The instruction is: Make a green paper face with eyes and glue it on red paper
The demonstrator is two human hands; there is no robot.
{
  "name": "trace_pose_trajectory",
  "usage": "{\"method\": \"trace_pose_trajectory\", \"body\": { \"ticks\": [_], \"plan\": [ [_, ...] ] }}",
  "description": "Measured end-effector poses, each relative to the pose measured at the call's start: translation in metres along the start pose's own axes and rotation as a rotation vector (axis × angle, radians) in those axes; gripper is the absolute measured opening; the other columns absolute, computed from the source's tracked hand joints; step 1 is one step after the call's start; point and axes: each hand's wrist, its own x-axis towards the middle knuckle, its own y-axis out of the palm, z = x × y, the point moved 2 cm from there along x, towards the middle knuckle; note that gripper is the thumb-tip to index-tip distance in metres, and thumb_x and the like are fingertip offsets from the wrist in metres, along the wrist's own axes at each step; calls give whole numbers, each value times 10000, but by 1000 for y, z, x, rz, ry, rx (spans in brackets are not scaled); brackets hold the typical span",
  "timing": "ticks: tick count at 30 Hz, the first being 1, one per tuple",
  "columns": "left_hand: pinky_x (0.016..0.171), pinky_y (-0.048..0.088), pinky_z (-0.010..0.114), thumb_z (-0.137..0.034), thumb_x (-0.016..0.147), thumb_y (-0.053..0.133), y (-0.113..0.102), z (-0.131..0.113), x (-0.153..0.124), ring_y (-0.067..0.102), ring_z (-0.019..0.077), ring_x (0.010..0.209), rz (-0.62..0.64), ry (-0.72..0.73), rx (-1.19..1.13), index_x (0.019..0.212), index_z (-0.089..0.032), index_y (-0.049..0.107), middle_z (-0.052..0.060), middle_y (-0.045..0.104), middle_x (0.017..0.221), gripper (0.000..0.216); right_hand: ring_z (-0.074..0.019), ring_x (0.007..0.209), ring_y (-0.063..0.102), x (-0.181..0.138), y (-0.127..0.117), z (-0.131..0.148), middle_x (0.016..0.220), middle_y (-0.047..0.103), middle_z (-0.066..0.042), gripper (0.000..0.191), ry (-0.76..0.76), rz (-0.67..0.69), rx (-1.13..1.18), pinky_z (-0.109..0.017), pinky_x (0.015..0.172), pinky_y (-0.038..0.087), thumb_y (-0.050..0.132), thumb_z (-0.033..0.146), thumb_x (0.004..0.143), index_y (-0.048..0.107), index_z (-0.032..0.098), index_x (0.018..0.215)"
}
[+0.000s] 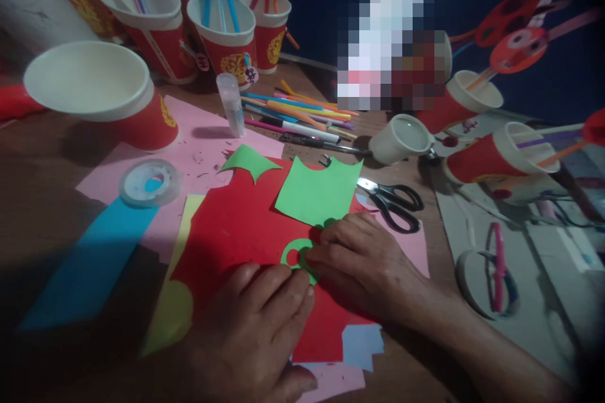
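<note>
A green paper ring (pixel 302 244), with red showing through its hole, lies between my hands over a red paper sheet (pixel 222 227) with cut-out edges. My right hand (pixel 362 258) has its fingers closed on the ring's right side. From the lower left my left hand (pixel 265 321) presses bent fingers, held together, against the ring's lower edge; its fingertips are partly hidden. Just beyond my right hand is a green paper piece (pixel 316 192) with curved cuts, near black-handled scissors (pixel 392 198). A smaller green scrap (pixel 250 162) rests farther left.
At the left are a tape roll (pixel 150 182), a blue paper strip (pixel 89 264) and a large red-and-white paper cup (pixel 155 119). A clear glue bottle (pixel 230 104) stands beside coloured sticks (pixel 293 107) and pens. More cups with paper figures line the back and right.
</note>
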Motion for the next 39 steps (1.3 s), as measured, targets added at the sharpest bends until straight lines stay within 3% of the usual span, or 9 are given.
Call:
{"method": "trace_pose_trajectory", "body": {
  "ticks": [13,30,39],
  "plan": [
    [876,372,415,-505,786,570,1,0,-1,520,248,1021,-3,25,-10,1086,-156,619,78,596,1203,463,-170,752,538,-3,4,6,810,623,-40,71,121,-14,8,-335,689,368,558,209,846,621,177,850],
    [892,335,377,-510,788,571,-2,-1,0,512,222,1029,7,-17,-16,1104,-170,608,35,623,1185,465,-178,762,536,-3,3,7,820,629,-47,82,145,-15,2,-332,686,356,548,218,852,615,173,838],
    [863,354,407,-508,799,532,4,2,-1,523,245,1022,-29,27,6,1064,-166,621,91,577,1256,442,-180,774,542,-3,2,7,833,633,-46,101,138,-17,28,-333,692,359,536,208,853,629,175,876]
  ]
}}
